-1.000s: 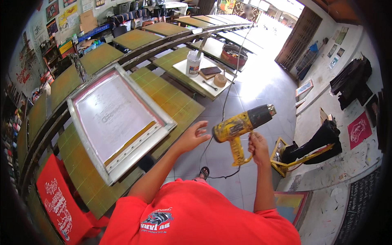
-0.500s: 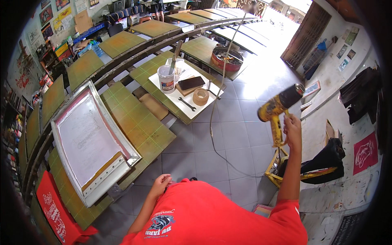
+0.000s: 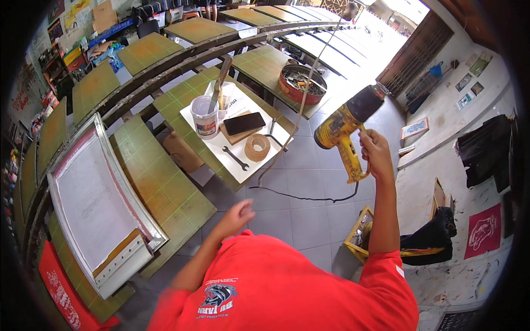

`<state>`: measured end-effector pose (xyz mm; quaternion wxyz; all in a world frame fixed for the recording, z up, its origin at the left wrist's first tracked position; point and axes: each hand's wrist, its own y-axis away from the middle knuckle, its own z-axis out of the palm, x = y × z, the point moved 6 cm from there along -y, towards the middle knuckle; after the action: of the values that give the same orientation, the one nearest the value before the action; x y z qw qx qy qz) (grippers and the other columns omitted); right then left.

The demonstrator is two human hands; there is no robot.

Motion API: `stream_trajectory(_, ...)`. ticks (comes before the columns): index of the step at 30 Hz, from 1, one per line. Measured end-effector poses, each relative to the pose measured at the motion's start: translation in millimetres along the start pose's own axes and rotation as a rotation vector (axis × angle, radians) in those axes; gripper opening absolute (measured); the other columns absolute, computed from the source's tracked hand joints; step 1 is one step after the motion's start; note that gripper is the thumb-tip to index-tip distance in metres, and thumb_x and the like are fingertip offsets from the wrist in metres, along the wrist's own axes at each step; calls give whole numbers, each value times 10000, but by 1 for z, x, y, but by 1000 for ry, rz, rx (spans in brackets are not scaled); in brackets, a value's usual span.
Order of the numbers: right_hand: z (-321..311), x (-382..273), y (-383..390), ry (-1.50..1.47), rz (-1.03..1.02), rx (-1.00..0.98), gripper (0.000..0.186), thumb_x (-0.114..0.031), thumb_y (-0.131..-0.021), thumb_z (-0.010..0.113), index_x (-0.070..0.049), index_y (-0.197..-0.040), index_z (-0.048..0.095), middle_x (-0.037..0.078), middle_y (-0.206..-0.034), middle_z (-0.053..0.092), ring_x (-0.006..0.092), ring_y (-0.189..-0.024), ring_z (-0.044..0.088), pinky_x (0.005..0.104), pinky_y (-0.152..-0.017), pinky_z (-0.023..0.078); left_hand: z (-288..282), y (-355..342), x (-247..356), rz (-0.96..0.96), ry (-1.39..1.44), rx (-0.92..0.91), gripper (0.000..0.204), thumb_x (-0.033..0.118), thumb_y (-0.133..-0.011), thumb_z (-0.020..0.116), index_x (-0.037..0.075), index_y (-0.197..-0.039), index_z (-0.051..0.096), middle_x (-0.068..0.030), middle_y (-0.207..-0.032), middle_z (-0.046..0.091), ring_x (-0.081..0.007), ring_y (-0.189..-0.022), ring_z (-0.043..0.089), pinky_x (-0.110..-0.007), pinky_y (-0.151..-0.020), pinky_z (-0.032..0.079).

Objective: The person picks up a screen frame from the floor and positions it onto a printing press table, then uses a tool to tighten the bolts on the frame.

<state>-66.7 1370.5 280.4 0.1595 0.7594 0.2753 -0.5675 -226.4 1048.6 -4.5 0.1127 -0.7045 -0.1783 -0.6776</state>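
My right hand (image 3: 376,154) grips the handle of a yellow and black heat gun (image 3: 345,129), raised over the floor on the right. Its black nozzle end points up and away to the right, and a dark cord (image 3: 314,197) trails from the handle. My left hand (image 3: 234,219) is in front of my body, empty, its fingers loosely apart and slightly blurred. Nearest to it is a white board (image 3: 219,158) on a green printing pallet. On that board are a plastic tub (image 3: 205,118), a phone (image 3: 244,123), a tape roll (image 3: 257,148) and a wrench (image 3: 236,158).
A framed printing screen (image 3: 96,204) lies over pallets at the left, with a red printed cloth (image 3: 58,284) beside it. A round red tin (image 3: 302,84) stands on a farther pallet. A yellow-framed box (image 3: 360,234) and dark cloth (image 3: 433,237) are at the right. A cable (image 3: 303,105) hangs down.
The heat gun in my right hand has moved left and closer to the board. My left hand has risen and shifted right. The whole view has shifted slightly.
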Motion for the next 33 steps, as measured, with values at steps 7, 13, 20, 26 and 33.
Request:
stream_trajectory(7, -52, 14, 14, -141, 102, 95, 161, -208, -953, 568, -57, -903, 548, -39, -684, 452, 7, -455, 339, 165, -398, 262, 42, -224, 101, 348, -672, 374, 780, 249, -819, 637, -37, -1421, 231, -294, -1371, 349, -408, -1273, 380, -426, -1069, 321)
stream_trajectory(13, -120, 39, 11, -243, 157, 142, 149, -196, -954, 565, -48, -959, 550, -37, -685, 449, 12, -456, 344, 172, -399, 269, 91, -327, 110, 60, -749, 412, 877, 341, -833, 627, -43, -1452, 139, -290, -1356, 387, -398, -1241, 425, -435, -1045, 352)
stream_trajectory(20, -159, 51, -44, -336, 210, 5, 129, -162, -957, 535, -38, -994, 544, -25, -698, 455, 18, -463, 354, 175, -415, 282, 152, -376, 108, 96, -474, 391, 708, 246, -866, 578, -83, -1404, 255, -273, -1158, 544, -400, -1096, 530, -450, -971, 415)
stream_trajectory(26, -171, 59, -94, -322, 211, -95, 153, -136, -949, 513, 0, -1012, 545, 2, -730, 476, 38, -496, 373, 185, -452, 303, 184, -399, 82, 45, -235, 333, 600, 165, -906, 511, -89, -1392, 266, -280, -1182, 527, -400, -1112, 517, -450, -976, 406)
stream_trajectory(33, -132, 41, -152, -426, 226, -186, 179, -176, -966, 496, -17, -1022, 556, -22, -749, 466, 19, -508, 357, 186, -451, 301, 220, -410, 33, 36, -493, -75, 732, 313, -919, 524, -51, -1456, 186, -297, -1423, 355, -380, -1343, 346, -390, -1099, 301)
